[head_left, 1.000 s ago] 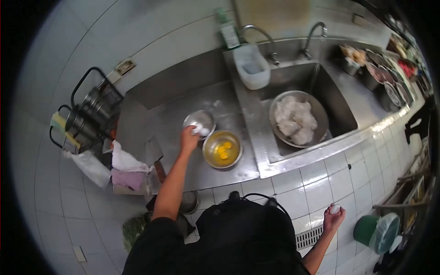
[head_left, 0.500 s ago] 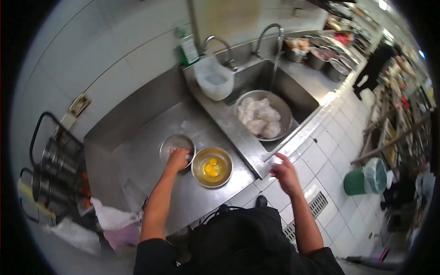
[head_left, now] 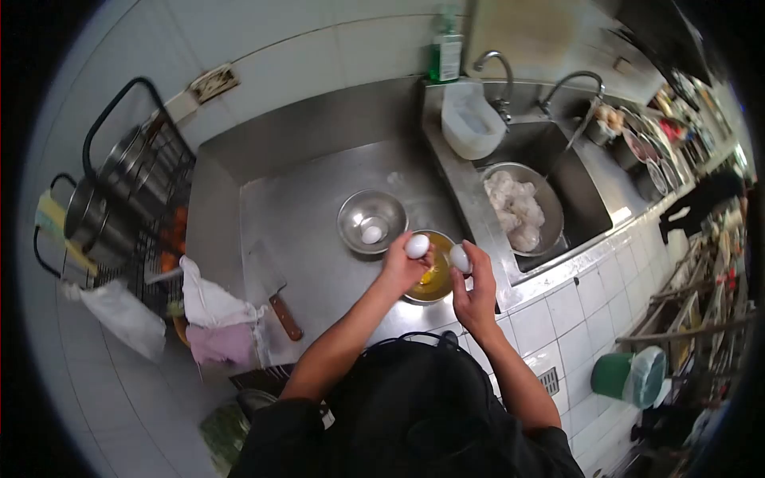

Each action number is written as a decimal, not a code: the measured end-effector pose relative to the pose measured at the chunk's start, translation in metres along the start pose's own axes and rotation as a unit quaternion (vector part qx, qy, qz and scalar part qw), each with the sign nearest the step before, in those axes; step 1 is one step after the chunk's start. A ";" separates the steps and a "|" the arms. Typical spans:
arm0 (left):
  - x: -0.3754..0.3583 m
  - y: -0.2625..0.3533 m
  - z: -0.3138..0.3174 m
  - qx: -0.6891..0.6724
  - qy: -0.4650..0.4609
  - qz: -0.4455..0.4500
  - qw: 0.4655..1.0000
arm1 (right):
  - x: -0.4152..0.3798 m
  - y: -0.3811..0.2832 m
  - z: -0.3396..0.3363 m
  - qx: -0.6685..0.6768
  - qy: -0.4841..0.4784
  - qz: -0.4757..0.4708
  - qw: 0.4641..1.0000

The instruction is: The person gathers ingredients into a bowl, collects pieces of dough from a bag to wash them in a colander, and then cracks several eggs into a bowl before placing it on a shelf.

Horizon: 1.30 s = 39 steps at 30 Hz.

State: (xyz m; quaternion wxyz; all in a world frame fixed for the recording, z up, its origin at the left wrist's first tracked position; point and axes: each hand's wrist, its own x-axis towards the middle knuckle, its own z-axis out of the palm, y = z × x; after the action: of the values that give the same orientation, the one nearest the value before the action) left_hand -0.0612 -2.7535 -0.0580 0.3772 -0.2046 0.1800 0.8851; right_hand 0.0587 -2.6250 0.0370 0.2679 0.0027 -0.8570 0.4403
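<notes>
My left hand [head_left: 406,267] holds a white egg [head_left: 417,246] over the left side of a metal bowl [head_left: 437,299] with yolks and clear egg liquid in it. Facing it, my right hand [head_left: 476,293] grips another white egg [head_left: 460,259] above the bowl's right side. The two eggs are a little apart. Just to the left stands a second metal bowl [head_left: 351,209] with one white egg [head_left: 371,234] inside. Both bowls rest on the steel counter [head_left: 307,191].
A cleaver [head_left: 285,317] lies on the counter at the left. Pale meat fills a bowl [head_left: 550,209] in the sink [head_left: 587,175], under running water. A white plastic container [head_left: 470,127] and a green bottle [head_left: 446,57] stand behind. A dark-clothed person [head_left: 705,199] is far right.
The view has swung left. My left hand has come out of the egg bowl with an egg, and my right hand has moved in over the yolk bowl beside it.
</notes>
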 end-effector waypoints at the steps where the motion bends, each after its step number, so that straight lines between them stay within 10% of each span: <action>1: -0.001 -0.010 0.004 -0.020 0.036 -0.009 0.999 | 0.001 -0.002 0.003 -0.008 -0.004 -0.014 1.000; 11: 0.015 -0.035 -0.005 0.055 0.055 0.053 0.996 | 0.001 0.029 0.034 -0.101 0.002 -0.166 0.981; 18: 0.003 -0.032 -0.013 0.111 0.035 0.053 0.992 | 0.003 0.024 0.026 0.070 -0.039 0.053 0.995; 20: -0.003 -0.024 -0.010 0.136 -0.005 0.053 0.989 | 0.014 0.021 0.018 0.266 -0.060 0.210 0.939; 24: -0.030 -0.003 0.005 0.349 -0.066 0.105 0.929 | 0.028 0.057 0.006 0.581 -0.140 0.458 0.658; 39: -0.041 0.023 0.002 0.640 -0.047 0.077 0.763 | 0.033 0.060 0.027 0.103 -0.354 0.285 0.885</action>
State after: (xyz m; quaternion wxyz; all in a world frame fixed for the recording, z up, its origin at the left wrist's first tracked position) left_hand -0.0531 -2.7917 -0.0323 0.3593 0.1406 0.7015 0.5992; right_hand 0.0040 -2.6011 -0.0055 -0.1918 -0.0589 -0.8086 0.5531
